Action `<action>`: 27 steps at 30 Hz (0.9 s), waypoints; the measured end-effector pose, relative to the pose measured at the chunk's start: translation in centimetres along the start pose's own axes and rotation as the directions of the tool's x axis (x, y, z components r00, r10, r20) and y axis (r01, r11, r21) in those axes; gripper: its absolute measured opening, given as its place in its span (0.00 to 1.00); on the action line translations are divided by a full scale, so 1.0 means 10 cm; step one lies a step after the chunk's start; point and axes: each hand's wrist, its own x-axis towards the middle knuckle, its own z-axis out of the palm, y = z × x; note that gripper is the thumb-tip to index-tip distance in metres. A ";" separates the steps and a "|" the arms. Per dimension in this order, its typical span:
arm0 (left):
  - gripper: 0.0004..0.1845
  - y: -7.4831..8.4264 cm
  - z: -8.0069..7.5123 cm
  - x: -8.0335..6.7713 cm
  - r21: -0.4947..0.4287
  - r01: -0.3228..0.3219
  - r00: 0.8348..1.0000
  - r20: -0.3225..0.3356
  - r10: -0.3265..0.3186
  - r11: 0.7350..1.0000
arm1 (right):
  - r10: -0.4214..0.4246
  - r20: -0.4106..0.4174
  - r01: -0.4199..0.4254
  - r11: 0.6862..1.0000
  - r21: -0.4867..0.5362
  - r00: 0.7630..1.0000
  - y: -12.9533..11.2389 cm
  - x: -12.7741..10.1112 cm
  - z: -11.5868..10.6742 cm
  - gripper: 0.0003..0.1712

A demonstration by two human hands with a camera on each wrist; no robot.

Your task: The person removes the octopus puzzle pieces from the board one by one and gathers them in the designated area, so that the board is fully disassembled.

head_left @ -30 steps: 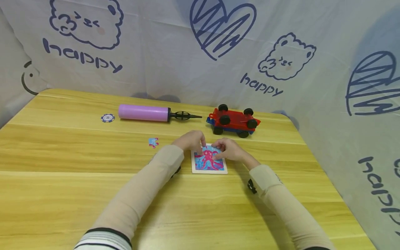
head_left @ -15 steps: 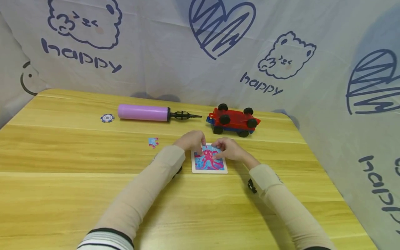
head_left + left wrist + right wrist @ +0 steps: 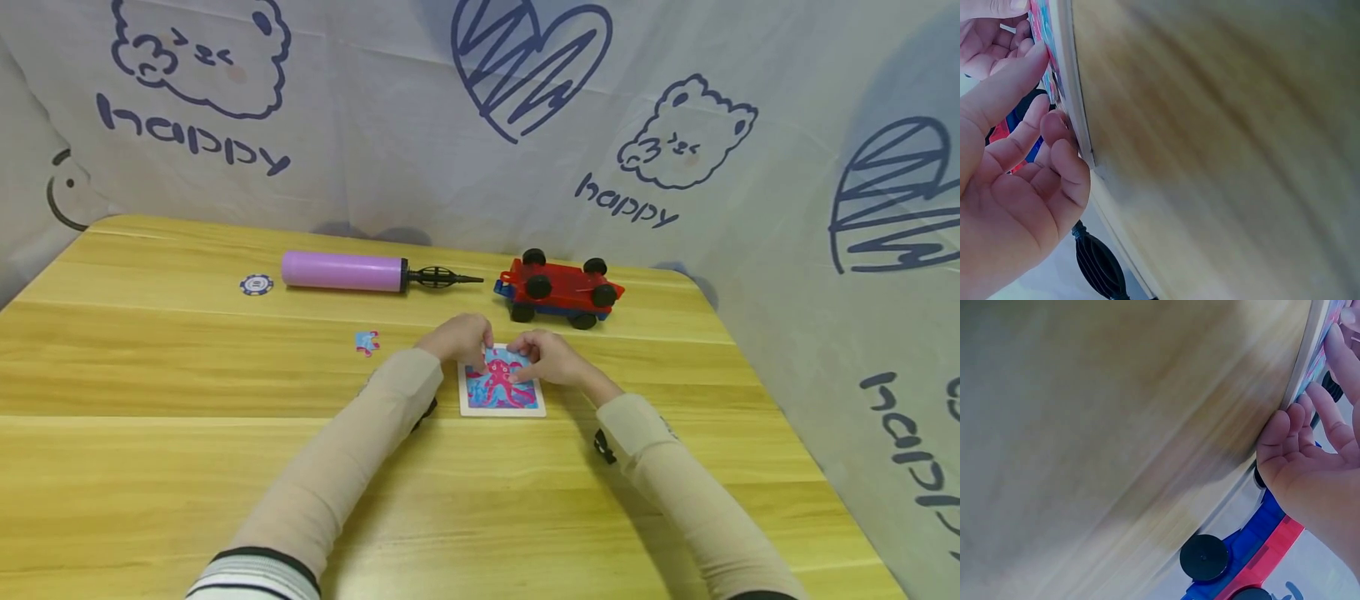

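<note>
A square jigsaw puzzle with a pink octopus on blue (image 3: 501, 387) lies flat in a white-rimmed tray (image 3: 502, 412). From its far left corner, my left hand (image 3: 459, 337) rests its thumb and fingertips on the picture. My right hand (image 3: 561, 363) touches the far right part with thumb and index finger. The left wrist view shows the left thumb (image 3: 1036, 57) on the puzzle face and the other fingers loosely bent by the edge. In the right wrist view, the right fingers (image 3: 1274, 428) bend beside the tray's edge. A loose puzzle piece (image 3: 367, 342) lies left of the tray.
Behind the hands lies a purple hand pump (image 3: 345, 272) with a black nozzle. Right of it, a red toy car (image 3: 573, 283) rests wheels up on a blue one (image 3: 553, 312). A poker chip (image 3: 257, 285) is at the far left. A printed cloth (image 3: 405, 150) hangs behind the table.
</note>
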 end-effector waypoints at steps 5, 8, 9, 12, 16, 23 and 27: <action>0.15 0.03 -0.01 -0.06 -0.018 -0.014 1.000 -0.023 0.014 1.000 | -0.004 0.002 0.004 1.000 -0.013 1.000 0.00 0.01 0.00 0.20; 0.16 0.03 -0.01 -0.06 -0.019 -0.025 0.999 -0.031 0.024 1.000 | -0.006 -0.002 0.006 1.000 -0.025 1.000 0.00 0.01 0.00 0.19; 0.16 0.03 -0.01 -0.06 -0.018 -0.027 0.999 -0.034 0.026 0.999 | -0.008 -0.003 0.008 1.000 -0.028 1.000 -0.01 0.01 0.00 0.19; 0.16 0.03 0.00 -0.06 -0.009 -0.035 0.999 -0.038 0.035 0.999 | -0.005 -0.003 0.005 1.000 -0.028 1.000 -0.01 0.01 0.00 0.18; 0.19 0.03 0.00 -0.05 0.023 -0.051 0.998 -0.042 0.052 0.998 | -0.001 -0.003 0.001 1.000 -0.026 1.000 0.00 0.00 0.00 0.17; 0.14 0.03 -0.01 -0.03 0.004 -0.083 0.995 -0.057 0.083 0.997 | 0.015 -0.002 -0.015 0.999 -0.034 1.000 0.00 0.00 0.00 0.18; 0.08 0.03 -0.01 -0.03 -0.030 -0.086 0.994 -0.072 0.084 0.996 | 0.014 0.000 -0.014 1.000 -0.027 1.000 -0.01 0.00 -0.01 0.17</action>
